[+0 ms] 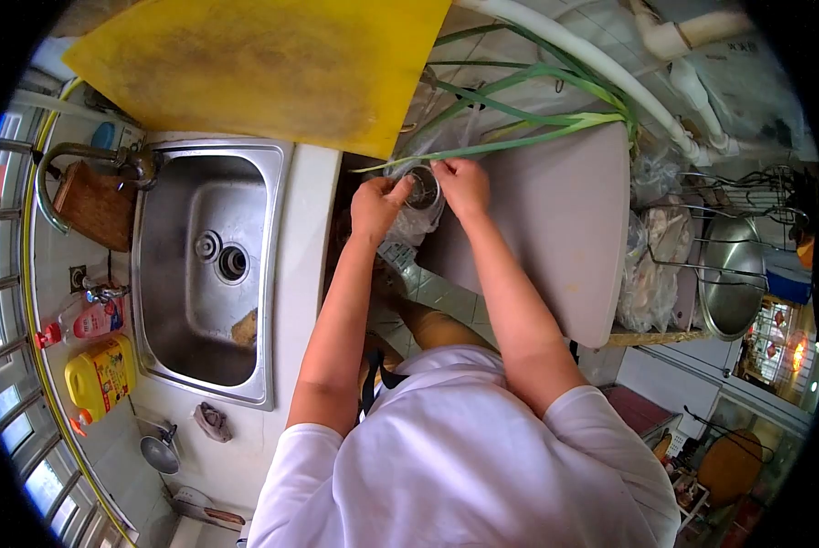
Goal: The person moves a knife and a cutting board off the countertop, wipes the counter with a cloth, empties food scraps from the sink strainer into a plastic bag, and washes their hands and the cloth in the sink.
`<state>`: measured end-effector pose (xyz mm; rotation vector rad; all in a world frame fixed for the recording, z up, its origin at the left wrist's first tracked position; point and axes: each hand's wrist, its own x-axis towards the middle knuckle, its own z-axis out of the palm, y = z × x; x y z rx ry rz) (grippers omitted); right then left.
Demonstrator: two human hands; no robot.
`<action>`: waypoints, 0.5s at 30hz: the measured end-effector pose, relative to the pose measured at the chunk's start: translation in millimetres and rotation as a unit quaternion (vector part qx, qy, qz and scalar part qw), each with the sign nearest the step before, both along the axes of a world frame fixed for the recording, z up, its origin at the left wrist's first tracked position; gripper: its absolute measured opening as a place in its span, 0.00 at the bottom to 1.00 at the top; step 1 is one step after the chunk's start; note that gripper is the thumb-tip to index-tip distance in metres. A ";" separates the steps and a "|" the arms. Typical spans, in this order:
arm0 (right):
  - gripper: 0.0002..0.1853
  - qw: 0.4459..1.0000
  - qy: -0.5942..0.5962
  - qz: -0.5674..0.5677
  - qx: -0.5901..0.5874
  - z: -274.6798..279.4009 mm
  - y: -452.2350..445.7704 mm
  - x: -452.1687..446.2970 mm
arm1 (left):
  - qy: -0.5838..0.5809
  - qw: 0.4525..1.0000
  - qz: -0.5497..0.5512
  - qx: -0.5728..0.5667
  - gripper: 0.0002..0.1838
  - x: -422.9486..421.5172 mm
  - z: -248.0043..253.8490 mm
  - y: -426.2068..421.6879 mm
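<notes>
My left hand (pixel 378 206) is closed, its thumb and fingers pressed together beside a round, see-through item (pixel 422 188) whose kind I cannot make out. What the left fingers hold is hidden. My right hand (pixel 465 188) is also closed, its fingertips pinching at a long green onion leaf (pixel 502 142). The green onions (pixel 601 117) lie across the back edge of a grey-brown board (pixel 555 219), their leaves reaching left above both hands. Clear plastic bags (pixel 417 224) hang below and around the round item.
To the left, a steel sink (pixel 268 274) is set in a white counter (pixel 295 320). A yellow board (pixel 263 73) spans the back. A yellow bottle (pixel 103 376) stands by the window. At right, a steel basin (pixel 731 274) sits beside a wire rack (pixel 738 194).
</notes>
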<state>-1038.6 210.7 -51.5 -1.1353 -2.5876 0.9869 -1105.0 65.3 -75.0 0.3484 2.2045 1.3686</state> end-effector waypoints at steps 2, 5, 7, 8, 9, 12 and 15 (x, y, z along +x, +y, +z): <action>0.17 0.999 0.046 0.005 0.001 -0.3 4.2 -3.0 | 0.006 1.000 0.001 0.001 0.27 -0.5 -2.8 -0.3; 0.14 1.000 0.004 0.004 0.016 -7.3 12.2 -7.1 | 0.000 1.000 -0.007 -0.004 0.26 -1.3 -2.4 -0.4; 0.14 0.996 0.022 0.072 0.056 -7.8 12.9 -9.2 | -0.027 0.999 0.016 0.033 0.26 -0.8 -4.3 -0.3; 0.14 0.996 0.023 0.072 0.055 -7.9 12.7 -9.4 | -0.027 0.999 0.016 0.033 0.26 -1.6 -5.3 -1.1; 0.13 0.995 -0.009 0.066 0.076 5.3 7.1 -11.1 | -0.060 0.997 0.010 0.048 0.26 -2.4 -4.3 -2.0; 0.13 0.993 -0.038 0.056 0.099 12.5 4.2 -8.0 | -0.117 0.989 0.007 0.089 0.28 -3.2 -5.5 -2.4; 0.14 0.997 0.058 0.021 0.045 0.9 3.6 -0.4 | -0.143 0.981 0.028 0.124 0.27 -1.1 -7.7 -0.4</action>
